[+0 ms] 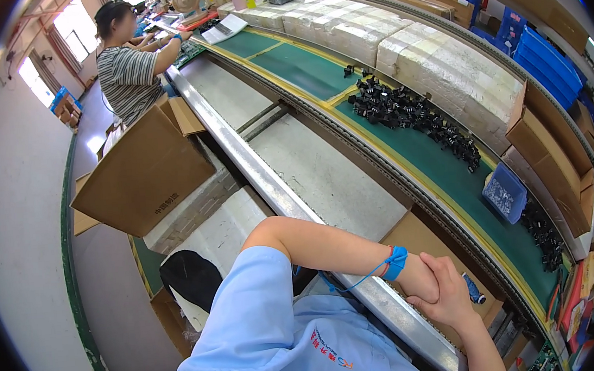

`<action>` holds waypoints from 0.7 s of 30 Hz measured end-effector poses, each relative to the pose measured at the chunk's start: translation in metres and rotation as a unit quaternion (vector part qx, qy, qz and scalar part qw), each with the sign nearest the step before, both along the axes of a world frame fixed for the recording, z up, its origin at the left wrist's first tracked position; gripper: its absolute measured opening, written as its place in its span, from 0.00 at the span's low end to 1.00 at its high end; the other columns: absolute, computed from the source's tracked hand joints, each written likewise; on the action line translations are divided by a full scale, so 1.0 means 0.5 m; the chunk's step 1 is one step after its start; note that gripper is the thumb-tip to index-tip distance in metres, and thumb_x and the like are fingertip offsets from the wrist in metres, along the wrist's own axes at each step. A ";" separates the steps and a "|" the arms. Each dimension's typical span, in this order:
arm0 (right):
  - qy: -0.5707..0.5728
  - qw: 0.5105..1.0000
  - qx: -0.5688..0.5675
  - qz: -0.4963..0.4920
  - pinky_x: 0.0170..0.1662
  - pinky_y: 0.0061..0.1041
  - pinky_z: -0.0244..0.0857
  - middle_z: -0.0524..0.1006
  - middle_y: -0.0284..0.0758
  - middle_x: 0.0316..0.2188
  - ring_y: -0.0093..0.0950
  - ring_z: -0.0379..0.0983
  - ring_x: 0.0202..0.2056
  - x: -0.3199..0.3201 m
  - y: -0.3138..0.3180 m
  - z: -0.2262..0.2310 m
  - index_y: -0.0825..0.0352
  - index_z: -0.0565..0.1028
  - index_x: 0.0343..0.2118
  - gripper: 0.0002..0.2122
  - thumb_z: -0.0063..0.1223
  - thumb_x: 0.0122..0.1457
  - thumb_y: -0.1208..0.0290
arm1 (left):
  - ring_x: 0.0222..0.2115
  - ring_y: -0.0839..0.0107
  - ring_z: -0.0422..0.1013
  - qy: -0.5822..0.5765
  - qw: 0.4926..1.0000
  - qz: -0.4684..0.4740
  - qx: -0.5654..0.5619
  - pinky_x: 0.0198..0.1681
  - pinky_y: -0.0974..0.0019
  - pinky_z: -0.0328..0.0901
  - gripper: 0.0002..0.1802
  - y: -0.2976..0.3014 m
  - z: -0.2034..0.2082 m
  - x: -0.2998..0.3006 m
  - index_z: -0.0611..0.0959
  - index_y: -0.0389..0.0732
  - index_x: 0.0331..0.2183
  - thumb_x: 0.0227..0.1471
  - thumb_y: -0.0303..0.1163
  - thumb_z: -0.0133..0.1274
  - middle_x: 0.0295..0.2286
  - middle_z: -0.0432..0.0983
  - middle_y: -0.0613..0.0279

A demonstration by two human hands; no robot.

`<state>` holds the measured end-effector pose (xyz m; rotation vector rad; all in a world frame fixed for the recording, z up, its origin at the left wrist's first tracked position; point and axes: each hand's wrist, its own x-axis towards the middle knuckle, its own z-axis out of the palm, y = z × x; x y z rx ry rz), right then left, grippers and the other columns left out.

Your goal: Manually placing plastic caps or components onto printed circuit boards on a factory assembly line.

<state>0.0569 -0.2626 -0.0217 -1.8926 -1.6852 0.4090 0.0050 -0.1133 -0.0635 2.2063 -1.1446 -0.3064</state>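
Observation:
My left arm crosses in front of me to the right, a blue wrist strap (394,263) with a thin blue cord around its wrist. My right hand (449,291) is wrapped over my left hand (417,279) just past the strap, thumb below and fingers above. The left hand's fingers are hidden under it. Both hands are above the metal rail (288,204) and a brown cardboard sheet (404,236). Close beyond my right hand lies a small dark blue object (473,289), its kind unclear.
A green conveyor belt (301,68) curves past, bearing many small black parts (403,109) and a blue bin (505,194) of small pale pieces. White foam blocks (449,66) line its far side. An open carton (144,174) stands left; a co-worker (124,66) in stripes works farther along.

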 end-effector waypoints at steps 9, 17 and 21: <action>-0.005 1.000 -0.001 -0.003 0.40 0.37 0.68 0.70 0.43 0.42 0.42 0.72 0.40 -0.003 0.000 0.002 0.62 0.63 0.56 0.40 0.70 0.38 0.55 | 0.33 0.53 0.71 -0.039 0.999 0.008 -0.015 0.37 0.58 0.68 0.11 -0.006 -0.024 0.001 0.82 0.32 0.28 0.36 0.25 0.55 0.30 0.75 0.46; 0.001 1.000 0.003 0.000 0.40 0.36 0.69 0.70 0.43 0.42 0.42 0.72 0.40 0.001 0.000 -0.001 0.62 0.63 0.56 0.40 0.70 0.39 0.54 | 0.33 0.53 0.71 -0.040 0.999 0.005 -0.015 0.38 0.58 0.68 0.12 -0.006 -0.030 0.005 0.82 0.32 0.29 0.36 0.25 0.55 0.30 0.75 0.47; -0.002 1.000 0.006 0.003 0.40 0.36 0.69 0.71 0.43 0.42 0.42 0.72 0.40 0.001 0.002 -0.002 0.62 0.63 0.56 0.40 0.69 0.39 0.53 | 0.33 0.52 0.71 -0.060 0.998 -0.001 -0.013 0.38 0.58 0.68 0.12 -0.008 -0.040 0.007 0.82 0.32 0.29 0.36 0.25 0.55 0.30 0.75 0.47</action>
